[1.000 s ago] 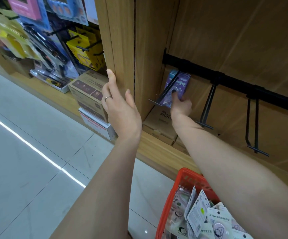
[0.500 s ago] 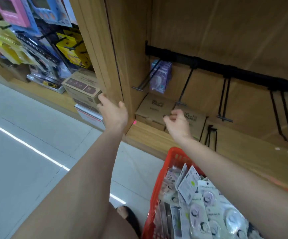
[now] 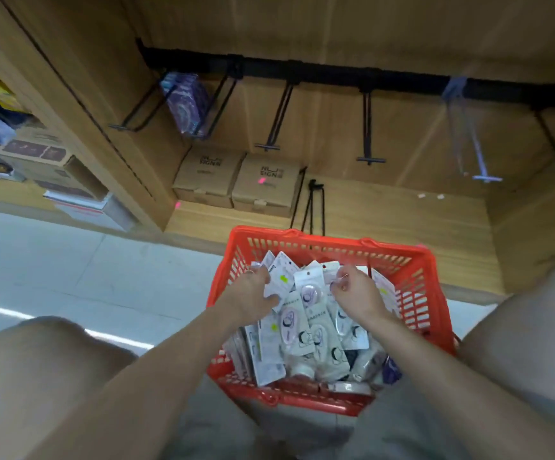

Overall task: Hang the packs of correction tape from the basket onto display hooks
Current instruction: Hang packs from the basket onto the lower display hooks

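Observation:
A red plastic basket (image 3: 330, 243) stands on the floor between my knees, holding several white packs of correction tape (image 3: 306, 315). Both hands are down inside it. My left hand (image 3: 252, 293) grips a white pack at the basket's left side, thumb across its front. My right hand (image 3: 355, 292) curls its fingers at the top edge of another pack; blur hides whether it grips. Above, a black rail (image 3: 335, 74) carries display hooks. Purple packs (image 3: 188, 102) hang on the leftmost hook. Two black hooks (image 3: 277, 122) (image 3: 367, 127) and a translucent hook (image 3: 468, 137) are bare.
Two brown cardboard boxes (image 3: 209, 175) (image 3: 266, 180) sit on the wooden shelf base (image 3: 402, 220) under the hooks. Loose black hooks (image 3: 316, 207) lean beside them. A wooden divider (image 3: 80, 94) separates the left bay, where more boxes (image 3: 37, 154) are stacked. Pale floor tiles (image 3: 70, 277) lie left.
My right hand let go of the purple pack on the leftmost hook and my left hand left the divider. Both came down into the basket, and my view tilted down.

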`<control>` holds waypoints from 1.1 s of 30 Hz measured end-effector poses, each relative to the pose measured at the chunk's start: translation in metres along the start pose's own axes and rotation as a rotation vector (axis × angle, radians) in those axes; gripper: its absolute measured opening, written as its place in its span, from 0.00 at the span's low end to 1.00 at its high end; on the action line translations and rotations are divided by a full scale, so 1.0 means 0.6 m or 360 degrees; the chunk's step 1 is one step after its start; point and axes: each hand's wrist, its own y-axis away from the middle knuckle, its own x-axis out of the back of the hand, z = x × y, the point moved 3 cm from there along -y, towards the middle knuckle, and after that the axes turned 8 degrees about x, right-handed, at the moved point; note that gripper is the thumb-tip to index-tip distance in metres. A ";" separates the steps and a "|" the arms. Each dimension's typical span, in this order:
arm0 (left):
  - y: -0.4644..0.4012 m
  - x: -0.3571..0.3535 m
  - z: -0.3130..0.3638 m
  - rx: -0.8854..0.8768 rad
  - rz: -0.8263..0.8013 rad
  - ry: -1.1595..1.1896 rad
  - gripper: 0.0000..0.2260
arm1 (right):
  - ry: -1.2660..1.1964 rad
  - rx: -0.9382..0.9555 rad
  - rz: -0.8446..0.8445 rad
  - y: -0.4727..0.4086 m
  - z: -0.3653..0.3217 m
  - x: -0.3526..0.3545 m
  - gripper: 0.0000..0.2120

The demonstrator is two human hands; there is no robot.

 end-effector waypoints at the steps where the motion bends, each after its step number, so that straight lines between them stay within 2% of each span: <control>1: 0.005 -0.026 0.001 0.0056 -0.0039 -0.0052 0.22 | 0.0039 -0.0044 -0.0075 0.006 0.018 -0.008 0.10; 3: 0.016 -0.061 0.005 0.0136 0.0003 -0.0185 0.27 | 0.0079 -0.0044 -0.0155 0.017 0.035 -0.020 0.16; 6: 0.032 -0.080 0.017 0.0182 0.0143 -0.0435 0.27 | 0.0154 0.0044 -0.0159 0.028 0.043 -0.025 0.21; 11: 0.038 -0.079 0.011 0.0352 0.0085 -0.0480 0.32 | 0.0300 -0.0038 -0.0101 0.042 0.054 -0.006 0.31; 13: 0.034 -0.077 0.008 0.0352 0.0085 -0.0454 0.28 | 0.0226 -0.0113 -0.0131 0.048 0.057 -0.004 0.35; 15: 0.031 -0.075 0.011 0.0262 0.0168 -0.0403 0.23 | 0.0095 -0.0182 -0.0159 0.053 0.059 -0.005 0.38; 17: 0.029 -0.077 0.024 0.0085 0.0230 -0.0502 0.21 | -0.0044 -0.0215 -0.0148 0.055 0.058 -0.006 0.38; 21: 0.020 -0.096 0.046 -0.0238 0.0133 -0.0800 0.31 | -0.0149 -0.0263 -0.0129 0.060 0.056 -0.001 0.38; 24: 0.012 -0.114 0.039 -0.0317 0.0003 -0.1040 0.36 | -0.0049 -0.0189 -0.0313 0.070 0.043 -0.002 0.42; 26: 0.010 -0.122 0.033 -0.0330 0.0003 -0.1216 0.39 | 0.0085 -0.0129 -0.0459 0.080 0.036 -0.014 0.47; 30: 0.001 -0.127 0.040 -0.0434 0.0132 -0.1467 0.41 | 0.0415 -0.0020 -0.0535 0.096 0.036 -0.033 0.42; 33: -0.005 -0.126 0.048 -0.0528 0.0196 -0.1597 0.39 | 0.0394 -0.0076 -0.0480 0.095 0.040 -0.031 0.41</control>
